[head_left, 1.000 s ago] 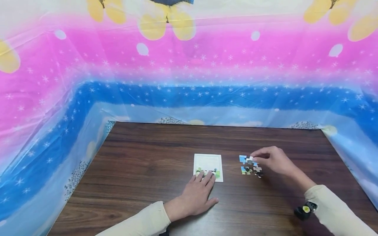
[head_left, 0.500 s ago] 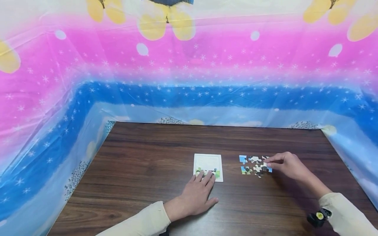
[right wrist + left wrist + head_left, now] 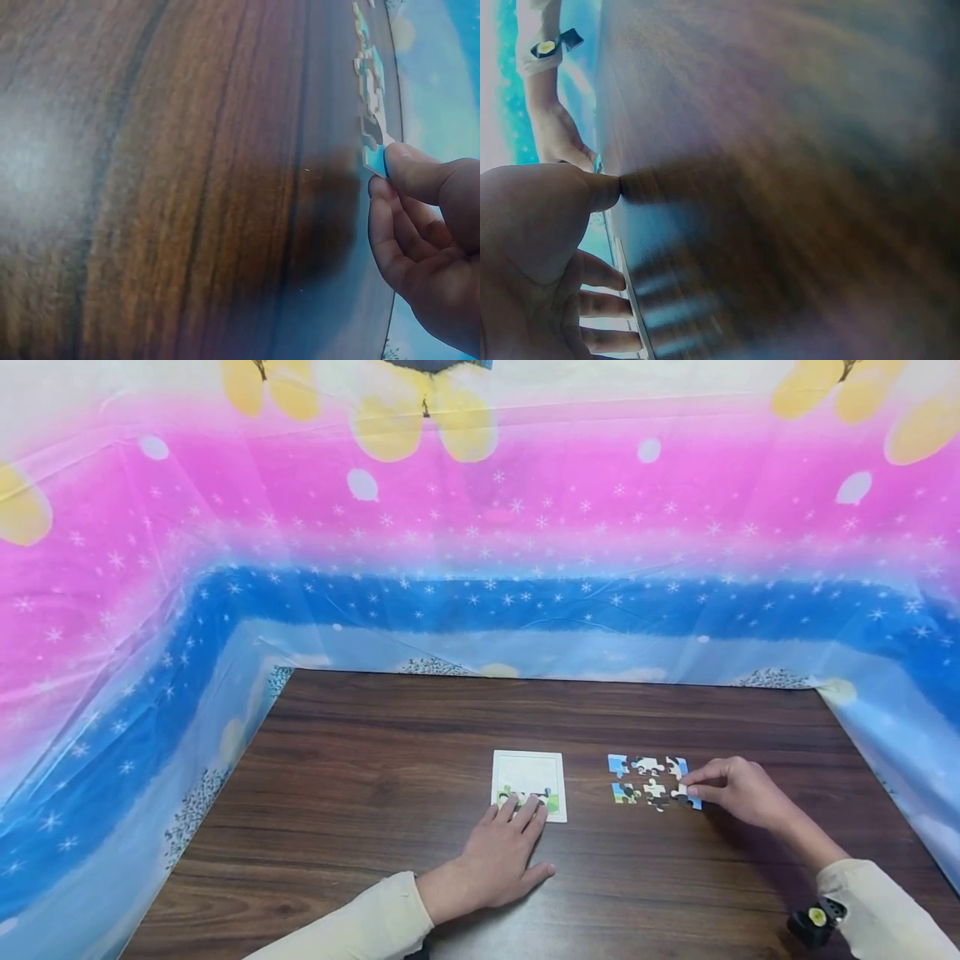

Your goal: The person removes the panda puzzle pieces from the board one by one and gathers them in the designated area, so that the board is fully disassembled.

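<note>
My right hand (image 3: 738, 787) pinches a black, white and blue jigsaw piece (image 3: 695, 801) between thumb and fingers, low over the table. In the right wrist view, thumb and fingertips hold the blue end of that jigsaw piece (image 3: 373, 159). To its left are several more jigsaw pieces (image 3: 655, 790) in two loose rows, small gaps between them. My left hand (image 3: 501, 856) lies flat with straight, slightly spread fingers, their tips on the lower part of a white-framed puzzle board (image 3: 528, 770). Green and black-and-white printed parts show along the board's bottom; the fingers hide some of them.
The dark wooden table (image 3: 375, 735) carries everything. A patterned pink and blue cloth (image 3: 480, 527) hangs behind it and along both sides. A dark wrist device (image 3: 816, 920) sits at the right sleeve.
From the top of the pieces my right hand has moved right and nearer, leaving a piece in the top row. It now has the lower-right piece. The left hand stays put.
</note>
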Tool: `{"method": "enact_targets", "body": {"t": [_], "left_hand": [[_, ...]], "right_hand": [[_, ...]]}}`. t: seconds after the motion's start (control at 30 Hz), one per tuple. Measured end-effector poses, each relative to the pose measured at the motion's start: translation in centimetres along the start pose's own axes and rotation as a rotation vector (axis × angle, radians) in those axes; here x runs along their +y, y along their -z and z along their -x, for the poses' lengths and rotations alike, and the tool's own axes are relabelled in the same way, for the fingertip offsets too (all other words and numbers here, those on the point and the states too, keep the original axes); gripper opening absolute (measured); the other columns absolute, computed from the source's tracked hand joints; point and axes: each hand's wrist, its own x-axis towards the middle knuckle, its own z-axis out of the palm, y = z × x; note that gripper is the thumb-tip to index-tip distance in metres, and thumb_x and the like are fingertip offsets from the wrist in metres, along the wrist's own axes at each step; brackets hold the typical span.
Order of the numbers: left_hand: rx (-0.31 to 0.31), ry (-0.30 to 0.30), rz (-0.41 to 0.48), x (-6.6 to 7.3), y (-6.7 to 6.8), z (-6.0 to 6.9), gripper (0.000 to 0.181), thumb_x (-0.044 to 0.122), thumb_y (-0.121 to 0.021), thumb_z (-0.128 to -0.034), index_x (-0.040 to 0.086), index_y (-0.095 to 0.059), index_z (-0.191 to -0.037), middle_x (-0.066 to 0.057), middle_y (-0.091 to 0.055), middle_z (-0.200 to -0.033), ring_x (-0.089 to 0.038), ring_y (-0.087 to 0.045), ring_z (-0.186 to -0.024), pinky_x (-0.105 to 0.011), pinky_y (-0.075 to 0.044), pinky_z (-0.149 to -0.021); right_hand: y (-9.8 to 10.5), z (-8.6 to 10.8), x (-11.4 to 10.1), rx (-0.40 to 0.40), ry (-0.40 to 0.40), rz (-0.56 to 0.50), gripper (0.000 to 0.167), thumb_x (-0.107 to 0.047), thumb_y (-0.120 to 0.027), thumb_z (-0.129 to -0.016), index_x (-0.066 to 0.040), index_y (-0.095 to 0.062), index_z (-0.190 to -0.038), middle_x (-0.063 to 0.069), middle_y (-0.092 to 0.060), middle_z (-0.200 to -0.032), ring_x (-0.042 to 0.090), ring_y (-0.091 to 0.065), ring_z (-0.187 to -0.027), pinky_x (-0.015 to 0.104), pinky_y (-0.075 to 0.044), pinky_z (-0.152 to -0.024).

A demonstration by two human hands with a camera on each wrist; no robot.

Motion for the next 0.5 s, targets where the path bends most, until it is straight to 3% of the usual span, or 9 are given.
{"method": "enact_targets", "body": {"t": [0.5], "left_hand": [[0.035,0.012,-0.015,0.1,-0.14,0.06,0.075,0.061,-0.046,-0.1012,0.011,-0.042,-0.157,-0.008,-0.04,-0.162,-0.029,-0.038,-0.148,-0.046,-0.035,-0.118]], "right_hand": [[-0.72,0.1,-0.18,0.011,0.028,0.015,0.011,-0.013,-0.077,-0.091,-0.019,-0.083,-0.099,-0.007,-0.071,-0.09,0.004,-0.057,-0.071,0.027,-0.046,-0.062]]}}
